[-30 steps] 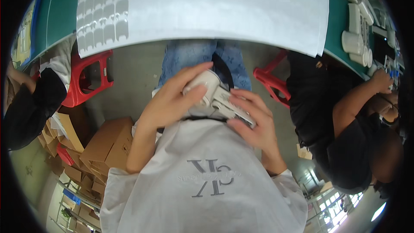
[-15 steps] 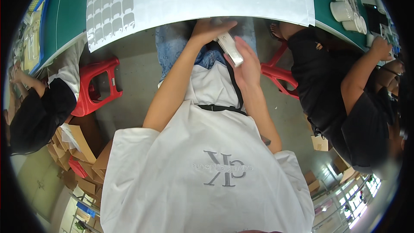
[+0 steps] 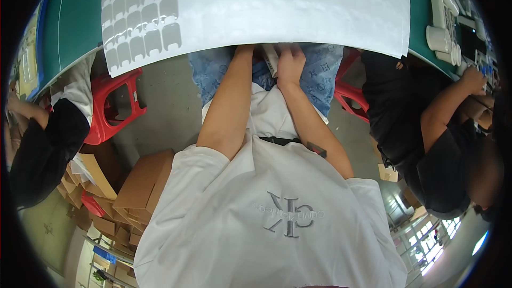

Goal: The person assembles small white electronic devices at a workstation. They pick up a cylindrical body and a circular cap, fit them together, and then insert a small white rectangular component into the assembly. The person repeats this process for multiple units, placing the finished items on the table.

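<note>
My right hand (image 3: 290, 65) is at the table's front edge, its fingers curled beside a slim white box-shaped piece (image 3: 271, 63) and gripping it. The piece's far end disappears under the table edge. Only the wrist end of my left hand (image 3: 245, 49) shows to the left of the piece; its fingers are hidden below the tabletop. Above both hands, a large white backing sheet (image 3: 298, 13) hangs over the table edge. Rows of grey rounded stickers (image 3: 152, 13) cover its left part.
On the green table (image 3: 82, 16), white plastic housings (image 3: 442, 26) stand in a group at right. Red stools (image 3: 116, 104) flank me. Co-workers in black sit left (image 3: 50, 144) and right (image 3: 400, 122). Brown cardboard boxes (image 3: 143, 181) are piled behind at left.
Both hands have drawn together and gone further under the table edge. The white piece, plainly visible between them before, is now partly hidden. The view has shifted slightly.
</note>
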`<action>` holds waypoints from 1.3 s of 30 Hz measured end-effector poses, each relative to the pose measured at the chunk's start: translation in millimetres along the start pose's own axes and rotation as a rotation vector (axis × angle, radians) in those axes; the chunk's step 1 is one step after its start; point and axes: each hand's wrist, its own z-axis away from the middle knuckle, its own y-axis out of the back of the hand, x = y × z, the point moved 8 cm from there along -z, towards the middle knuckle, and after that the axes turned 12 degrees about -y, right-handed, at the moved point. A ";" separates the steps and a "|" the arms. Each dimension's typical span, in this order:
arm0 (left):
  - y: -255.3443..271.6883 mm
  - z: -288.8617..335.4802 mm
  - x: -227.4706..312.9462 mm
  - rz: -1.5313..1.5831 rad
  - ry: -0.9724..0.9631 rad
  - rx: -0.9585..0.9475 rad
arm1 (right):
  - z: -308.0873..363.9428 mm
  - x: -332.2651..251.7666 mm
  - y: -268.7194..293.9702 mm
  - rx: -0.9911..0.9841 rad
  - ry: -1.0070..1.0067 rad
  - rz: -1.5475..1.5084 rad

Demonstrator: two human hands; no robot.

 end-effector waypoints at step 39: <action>155.6 117.1 212.0 0.408 -0.161 -0.263 | 55.0 -54.9 69.2 -0.680 -0.514 -0.339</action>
